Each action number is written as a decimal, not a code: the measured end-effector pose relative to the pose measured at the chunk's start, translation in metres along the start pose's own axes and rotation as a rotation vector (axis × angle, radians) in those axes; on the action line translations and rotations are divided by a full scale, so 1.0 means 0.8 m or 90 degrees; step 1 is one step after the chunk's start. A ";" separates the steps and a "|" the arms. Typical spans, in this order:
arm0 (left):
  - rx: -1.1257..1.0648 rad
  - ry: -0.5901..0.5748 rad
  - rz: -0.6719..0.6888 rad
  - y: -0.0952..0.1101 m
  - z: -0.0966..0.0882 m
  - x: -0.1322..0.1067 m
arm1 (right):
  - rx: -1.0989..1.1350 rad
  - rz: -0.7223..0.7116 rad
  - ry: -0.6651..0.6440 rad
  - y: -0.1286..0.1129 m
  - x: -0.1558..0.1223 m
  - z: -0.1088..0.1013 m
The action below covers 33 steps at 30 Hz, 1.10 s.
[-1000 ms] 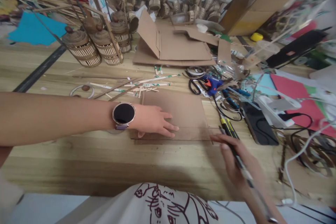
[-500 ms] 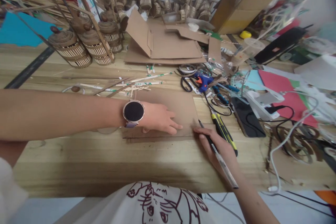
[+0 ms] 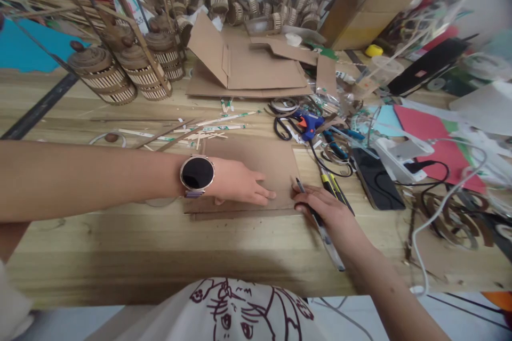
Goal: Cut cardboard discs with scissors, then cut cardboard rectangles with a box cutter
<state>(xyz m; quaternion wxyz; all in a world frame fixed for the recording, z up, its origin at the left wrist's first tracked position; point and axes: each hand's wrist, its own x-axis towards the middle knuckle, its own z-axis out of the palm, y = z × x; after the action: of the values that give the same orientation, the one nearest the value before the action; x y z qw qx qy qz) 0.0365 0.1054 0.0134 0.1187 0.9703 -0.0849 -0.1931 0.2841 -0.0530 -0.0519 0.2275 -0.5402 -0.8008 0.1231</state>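
Note:
My left hand (image 3: 240,185) lies flat with fingers stretched out on a brown cardboard sheet (image 3: 260,162) on the wooden table (image 3: 160,245). A round black watch (image 3: 197,173) is on that wrist. My right hand (image 3: 330,213) is closed around a pen (image 3: 320,224), whose tip touches the right edge of the cardboard sheet. A thin brown strip lies along the sheet's near edge.
Scissors (image 3: 282,129) and a blue glue gun (image 3: 309,121) lie right of the sheet, beside a yellow-black cutter (image 3: 334,186), a black phone (image 3: 374,178) and cables. Woven bamboo lanterns (image 3: 120,72) stand at back left. Folded cardboard (image 3: 248,66), boxes and coloured paper fill the back and right.
My right hand with the pen has moved left and forward, from the table's near edge to the sheet's right edge. My left hand stays pressed on the cardboard.

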 end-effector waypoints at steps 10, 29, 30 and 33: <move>0.021 -0.030 -0.008 0.005 -0.007 0.000 | 0.000 -0.011 0.012 -0.002 0.001 -0.001; -0.014 -0.016 -0.024 0.003 -0.008 0.006 | 0.264 0.248 0.227 -0.132 0.021 0.057; -0.014 -0.023 -0.024 0.003 -0.008 0.006 | 0.262 0.249 0.223 -0.133 0.021 0.062; -0.008 -0.036 -0.018 0.003 -0.009 0.007 | 0.261 0.245 0.217 -0.131 0.022 0.069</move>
<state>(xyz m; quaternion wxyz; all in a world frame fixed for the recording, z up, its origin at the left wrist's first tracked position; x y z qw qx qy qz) 0.0441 0.1030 0.0185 0.1194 0.9648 -0.0731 -0.2224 0.1664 -0.0745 -0.0489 0.4351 -0.6372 -0.5929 0.2304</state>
